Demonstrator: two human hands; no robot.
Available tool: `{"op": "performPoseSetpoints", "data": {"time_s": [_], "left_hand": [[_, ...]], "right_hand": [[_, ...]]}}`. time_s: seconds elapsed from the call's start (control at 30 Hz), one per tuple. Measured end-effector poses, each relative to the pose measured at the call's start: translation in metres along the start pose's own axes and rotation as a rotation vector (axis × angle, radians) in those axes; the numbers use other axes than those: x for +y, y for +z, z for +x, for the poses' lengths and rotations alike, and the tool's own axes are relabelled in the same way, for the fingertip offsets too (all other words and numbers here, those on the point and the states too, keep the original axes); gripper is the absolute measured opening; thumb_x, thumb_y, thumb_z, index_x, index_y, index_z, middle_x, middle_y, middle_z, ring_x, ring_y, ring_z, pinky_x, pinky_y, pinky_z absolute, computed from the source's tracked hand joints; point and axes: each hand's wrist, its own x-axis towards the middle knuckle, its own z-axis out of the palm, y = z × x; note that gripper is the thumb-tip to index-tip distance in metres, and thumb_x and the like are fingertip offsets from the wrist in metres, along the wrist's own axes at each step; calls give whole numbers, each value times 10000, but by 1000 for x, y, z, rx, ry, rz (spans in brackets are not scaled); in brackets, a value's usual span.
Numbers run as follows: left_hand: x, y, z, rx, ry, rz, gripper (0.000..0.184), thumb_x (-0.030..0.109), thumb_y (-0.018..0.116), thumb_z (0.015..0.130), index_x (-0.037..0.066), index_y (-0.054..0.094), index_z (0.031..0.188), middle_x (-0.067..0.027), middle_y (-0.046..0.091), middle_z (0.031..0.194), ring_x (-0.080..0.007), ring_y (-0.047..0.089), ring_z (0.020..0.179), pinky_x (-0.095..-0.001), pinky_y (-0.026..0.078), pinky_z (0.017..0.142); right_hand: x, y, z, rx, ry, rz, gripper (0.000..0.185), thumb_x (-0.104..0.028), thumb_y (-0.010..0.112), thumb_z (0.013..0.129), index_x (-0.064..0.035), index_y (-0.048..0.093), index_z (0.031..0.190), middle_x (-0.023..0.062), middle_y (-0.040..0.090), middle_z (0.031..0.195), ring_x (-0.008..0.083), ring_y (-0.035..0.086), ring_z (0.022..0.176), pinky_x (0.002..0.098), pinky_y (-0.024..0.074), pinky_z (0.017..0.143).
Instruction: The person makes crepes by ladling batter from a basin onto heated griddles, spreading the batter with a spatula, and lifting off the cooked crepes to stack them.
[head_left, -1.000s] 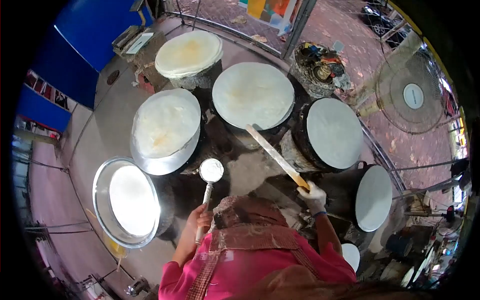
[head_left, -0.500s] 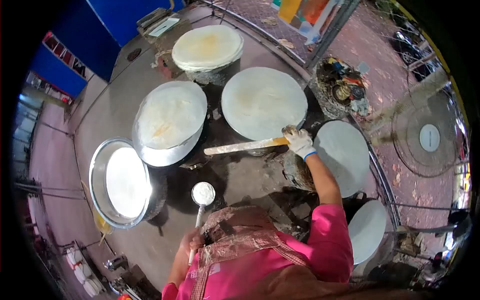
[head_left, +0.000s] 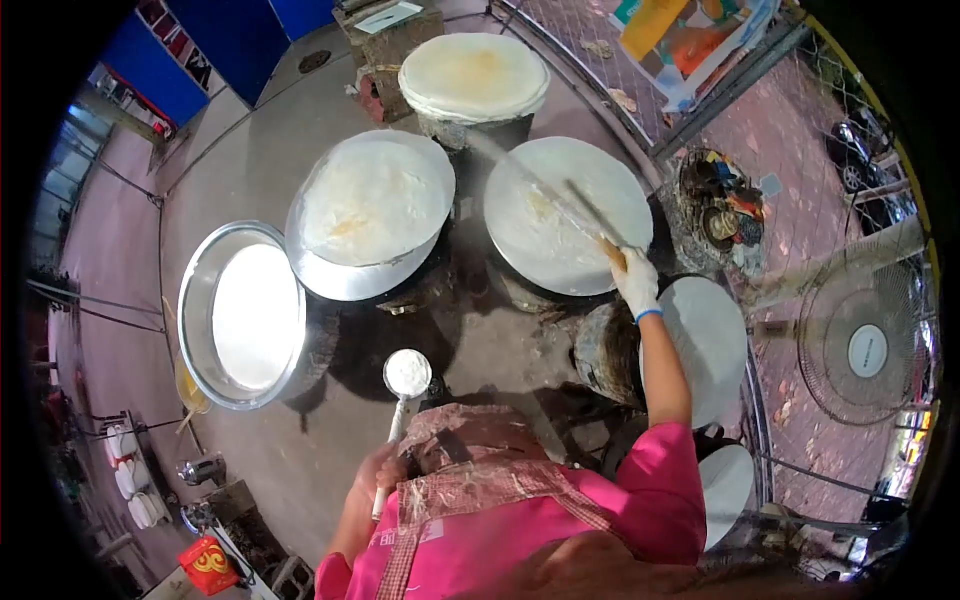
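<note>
My gloved right hand [head_left: 637, 280] grips the yellowish handle of a long flat wooden spatula [head_left: 560, 205]. The blade is blurred and lies over a round griddle covered by a thin pale sheet [head_left: 540, 240]; its far end passes the griddle's left edge. Whether the blade touches the sheet I cannot tell. Near my apron, my bare left hand [head_left: 384, 468] is closed around the handle of a ladle [head_left: 408, 373] full of white batter.
A metal basin [head_left: 192, 330] of white batter stands at left, beside a tray with a pale round sheet [head_left: 375, 200]. Stacked sheets [head_left: 475, 80] sit at the back. More griddles [head_left: 700, 350] are at right, near a fan [head_left: 868, 350] and a cluttered drum [head_left: 715, 215].
The spatula has swung from near my body to over the middle griddle as my right arm reached forward. The ladle stays low in my left hand. The view has shifted.
</note>
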Motion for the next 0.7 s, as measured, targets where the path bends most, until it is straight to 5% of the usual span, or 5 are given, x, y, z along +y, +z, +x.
{"op": "performPoseSetpoints", "data": {"time_s": [0.17,0.33,0.5,0.57,0.7], "left_hand": [[13,24,-4,97,-106,-23,391,383,395,900,85,394,647,-10,364,476,-93,314,351,-218,274,315],[48,35,-9,225,10,209,203,245,399,931,75,473,848,-10,362,545,-65,313,362,-182,250,268],[70,58,-25,279,-87,326,415,355,396,926,93,353,607,11,309,473,-67,278,337,-193,220,275],[90,47,-32,51,-206,274,296,291,327,955,117,526,1089,7,352,559,-66,314,395,-204,260,322],[99,65,-44,193,-257,208,460,425,390,910,115,339,574,25,290,422,-85,273,340,-216,258,323]], "right_hand": [[-59,-2,-51,-37,53,-52,359,-324,639,743,-125,580,1036,137,587,989,329,598,820,422,488,690],[-142,0,-47,-342,-113,-216,621,-393,628,744,-116,394,1249,206,485,1158,354,572,951,430,469,797],[-142,31,-10,-396,-76,-203,468,-295,575,753,-110,481,1173,163,521,1122,365,570,945,446,470,794],[-130,34,3,-404,-140,-287,368,-263,569,745,-105,554,1077,156,557,1070,368,587,907,444,480,773],[-113,-20,47,-173,3,-255,221,-273,533,769,-110,593,908,176,611,922,332,614,825,445,486,731]]}}
